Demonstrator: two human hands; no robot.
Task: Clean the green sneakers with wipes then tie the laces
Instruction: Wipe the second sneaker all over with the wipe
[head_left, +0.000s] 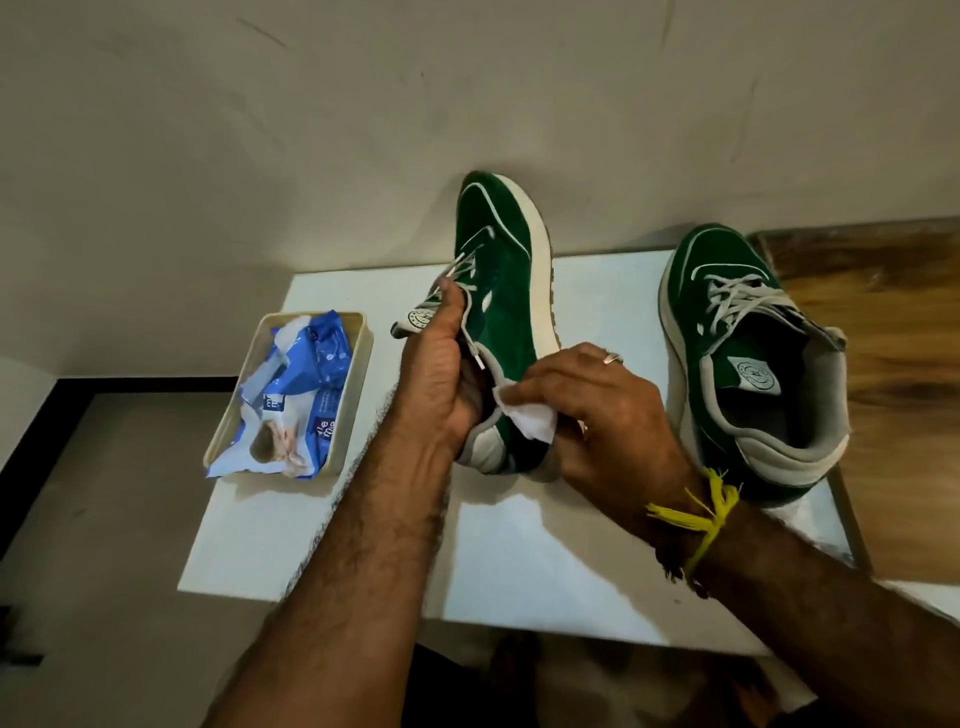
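Observation:
One green sneaker (506, 270) with a cream sole is held tilted on its side above the white table (545, 561). My left hand (441, 374) grips it at the tongue and collar, fingers inside the opening. My right hand (597, 410) presses a white wipe (530, 418) against the sneaker's side near the heel. The second green sneaker (748, 358) stands upright on the table's right part, its grey laces loose.
A cream tray (358, 364) at the table's left holds a blue wipes pack (296, 395). A wall stands close behind the table. A wooden surface (898, 364) lies to the right, and the floor drops away to the left.

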